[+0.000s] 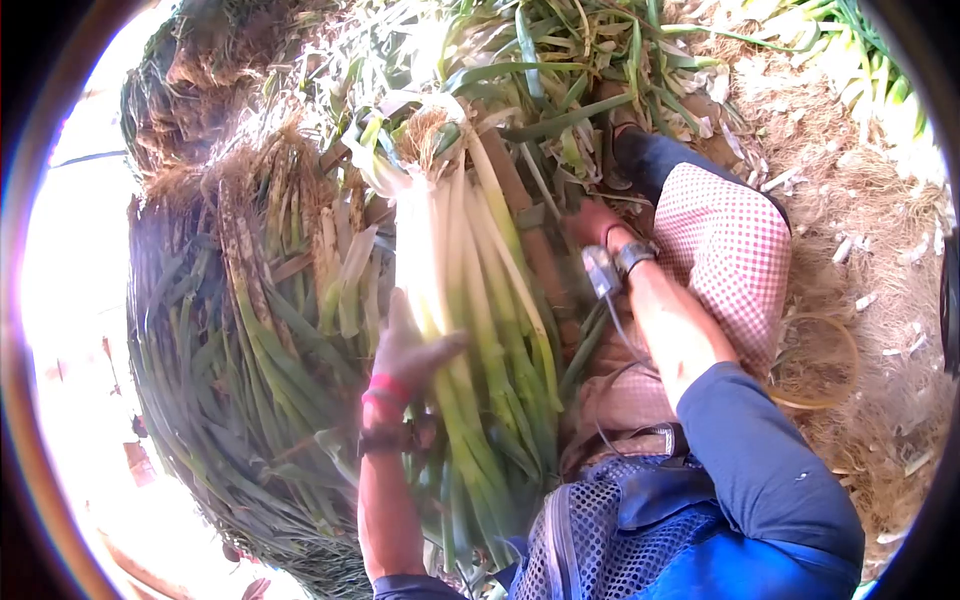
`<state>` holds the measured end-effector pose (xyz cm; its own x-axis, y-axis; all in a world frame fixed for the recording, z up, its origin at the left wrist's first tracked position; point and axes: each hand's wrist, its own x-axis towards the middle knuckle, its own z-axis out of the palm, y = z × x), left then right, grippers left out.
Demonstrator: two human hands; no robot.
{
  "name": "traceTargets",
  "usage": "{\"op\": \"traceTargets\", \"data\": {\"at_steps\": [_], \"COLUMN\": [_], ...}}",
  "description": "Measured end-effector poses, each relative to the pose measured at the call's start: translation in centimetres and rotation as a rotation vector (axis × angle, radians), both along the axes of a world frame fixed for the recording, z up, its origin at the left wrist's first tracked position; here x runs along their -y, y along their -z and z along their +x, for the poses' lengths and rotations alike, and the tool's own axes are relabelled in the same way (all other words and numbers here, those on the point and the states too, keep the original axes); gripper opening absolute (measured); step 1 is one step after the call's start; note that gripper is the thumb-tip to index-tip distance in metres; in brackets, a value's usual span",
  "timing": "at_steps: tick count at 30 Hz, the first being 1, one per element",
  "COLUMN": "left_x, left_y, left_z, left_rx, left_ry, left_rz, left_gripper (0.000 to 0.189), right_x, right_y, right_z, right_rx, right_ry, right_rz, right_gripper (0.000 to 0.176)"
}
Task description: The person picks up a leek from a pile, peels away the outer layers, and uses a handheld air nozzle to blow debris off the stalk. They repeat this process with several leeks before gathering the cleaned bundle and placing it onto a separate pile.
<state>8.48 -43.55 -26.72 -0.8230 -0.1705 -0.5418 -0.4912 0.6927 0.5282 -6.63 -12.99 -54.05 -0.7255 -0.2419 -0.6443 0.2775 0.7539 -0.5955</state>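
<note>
A thick bundle of leeks (470,290) with white stalks and a rooty end lies across my lap, roots pointing away from me. My left hand (408,350) presses on the bundle's left side, thumb over the stalks, with red bands on the wrist. My right hand (592,222) reaches down behind the bundle's right side next to a brown wooden stick (530,230); its fingers are mostly hidden. A watch sits on that wrist.
A large heap of stacked leeks (250,330) fills the left. Loose green leaves (560,70) and trimmings lie ahead. Dry straw-covered ground (860,250) spreads to the right. My knee in checked cloth (730,240) is beside the bundle.
</note>
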Motion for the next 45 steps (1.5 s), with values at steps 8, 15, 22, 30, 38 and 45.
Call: {"op": "traceTargets", "data": {"at_steps": [8, 15, 22, 30, 38, 45], "left_x": [-0.4, -0.7, -1.3, 2.9, 2.1, 1.9], "left_y": [-0.5, -0.1, -1.4, 2.5, 0.6, -0.9], "left_z": [-0.7, -0.6, -1.2, -0.6, -3.7, -3.2], "left_rx": [0.082, 0.095, 0.059, -0.04, -0.022, -0.026], "left_ry": [0.089, -0.155, -0.02, -0.081, -0.193, -0.215], "left_rz": [-0.163, 0.234, 0.216, 0.373, 0.532, 0.572], "left_gripper": [0.126, 0.114, 0.105, 0.102, 0.093, 0.088], "right_x": [3.8, 4.6, 6.5, 7.1, 6.9, 7.0], "right_y": [2.9, 3.7, -13.9, -18.6, -18.1, -16.8], "right_z": [3.3, 1.1, 1.5, 6.6, 5.7, 9.1], "right_rx": [0.071, -0.084, -0.222, -0.124, 0.077, 0.098], "right_ry": [0.275, 0.588, 0.698, 0.24, 0.306, 0.229], "right_rz": [-0.12, -0.294, -0.705, -0.18, -0.409, -0.552], "right_gripper": [0.068, 0.041, 0.032, 0.068, 0.073, 0.056]}}
